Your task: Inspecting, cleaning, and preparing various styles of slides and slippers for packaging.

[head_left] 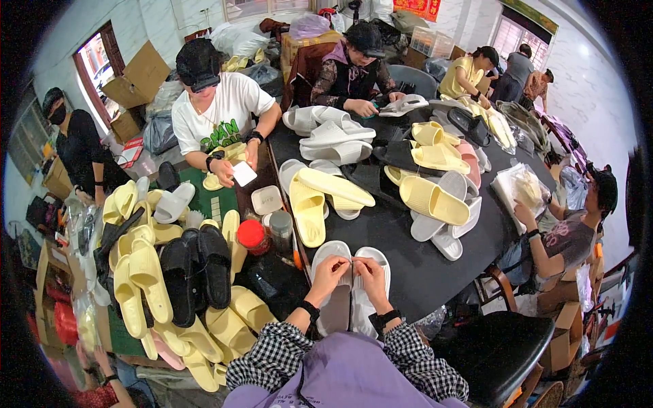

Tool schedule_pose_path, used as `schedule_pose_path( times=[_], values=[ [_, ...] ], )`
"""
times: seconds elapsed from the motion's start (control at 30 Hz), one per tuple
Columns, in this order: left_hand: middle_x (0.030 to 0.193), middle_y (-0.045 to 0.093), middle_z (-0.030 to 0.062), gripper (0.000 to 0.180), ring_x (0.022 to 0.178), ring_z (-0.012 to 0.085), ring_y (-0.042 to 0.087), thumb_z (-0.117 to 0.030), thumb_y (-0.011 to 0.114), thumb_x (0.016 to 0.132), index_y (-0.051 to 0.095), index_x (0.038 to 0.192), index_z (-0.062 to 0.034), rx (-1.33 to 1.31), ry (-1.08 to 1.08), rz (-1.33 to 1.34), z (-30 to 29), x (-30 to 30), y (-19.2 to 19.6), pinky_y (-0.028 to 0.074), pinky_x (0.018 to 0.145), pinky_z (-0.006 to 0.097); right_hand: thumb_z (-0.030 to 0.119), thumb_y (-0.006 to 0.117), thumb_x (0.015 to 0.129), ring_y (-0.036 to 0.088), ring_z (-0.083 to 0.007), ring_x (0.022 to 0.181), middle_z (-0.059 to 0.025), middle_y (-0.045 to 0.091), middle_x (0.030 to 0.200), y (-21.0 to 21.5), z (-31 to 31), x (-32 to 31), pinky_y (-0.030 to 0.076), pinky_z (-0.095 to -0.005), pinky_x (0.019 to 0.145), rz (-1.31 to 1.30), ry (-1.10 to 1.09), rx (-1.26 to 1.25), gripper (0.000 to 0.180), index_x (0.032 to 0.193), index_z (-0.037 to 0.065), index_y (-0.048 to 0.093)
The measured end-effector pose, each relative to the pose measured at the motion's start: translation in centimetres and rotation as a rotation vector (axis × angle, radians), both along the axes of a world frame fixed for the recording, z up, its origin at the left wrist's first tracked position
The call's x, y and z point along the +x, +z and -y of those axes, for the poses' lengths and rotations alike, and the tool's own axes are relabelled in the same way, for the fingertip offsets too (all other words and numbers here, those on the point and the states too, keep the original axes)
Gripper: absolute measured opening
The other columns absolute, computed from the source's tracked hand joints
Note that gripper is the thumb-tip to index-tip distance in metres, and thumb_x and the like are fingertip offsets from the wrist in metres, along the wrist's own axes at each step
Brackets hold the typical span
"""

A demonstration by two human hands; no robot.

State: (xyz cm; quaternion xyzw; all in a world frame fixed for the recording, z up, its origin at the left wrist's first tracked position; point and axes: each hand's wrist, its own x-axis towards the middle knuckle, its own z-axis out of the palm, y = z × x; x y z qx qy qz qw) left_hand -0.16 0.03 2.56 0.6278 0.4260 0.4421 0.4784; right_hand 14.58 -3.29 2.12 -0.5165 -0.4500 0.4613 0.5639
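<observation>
A pair of pale slippers lies side by side at the near edge of the black table, toes pointing away from me. The left slipper looks greyer inside, the right slipper whiter. My left hand rests over the left slipper, its fingers closed in a pinch at the inner edge. Over the right slipper, my right hand pinches the same way. The fingertips nearly meet between the two slippers; whatever small thing they hold there is too small to make out. Both wrists wear black bands.
Yellow slippers and grey ones are heaped on the black table ahead. At left, yellow and black slippers cover a green surface. A red-lidded jar and a grey-lidded jar stand close by. Several co-workers surround the tables; a black stool is right.
</observation>
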Motion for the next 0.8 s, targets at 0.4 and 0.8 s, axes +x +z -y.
schedule_pose_path(
  times=[0.4,0.8],
  values=[
    [0.082,0.061,0.004,0.01,0.071,0.0107,0.056,-0.009,0.06,0.09,0.062,0.093,0.0006,-0.111,0.02,0.056,-0.2,0.1,-0.6,0.045,0.065,0.025,0.012,0.059,0.092,0.055,-0.0079,0.072,-0.0017,0.061,0.082,-0.2,-0.2,-0.5,0.045,-0.0216,0.065,0.021,-0.063,-0.037,0.017,0.1,-0.001,0.067],
    [0.082,0.06,0.0023,0.011,0.07,0.0098,0.055,-0.01,0.06,0.09,0.062,0.093,0.0003,-0.116,0.012,0.075,0.0,0.3,0.2,0.045,0.064,0.024,0.01,0.061,0.09,0.053,-0.0072,0.07,0.0005,0.061,0.077,0.4,-0.3,-0.3,0.044,-0.022,0.067,-0.049,0.008,-0.097,0.013,0.097,0.0,0.065]
  ],
)
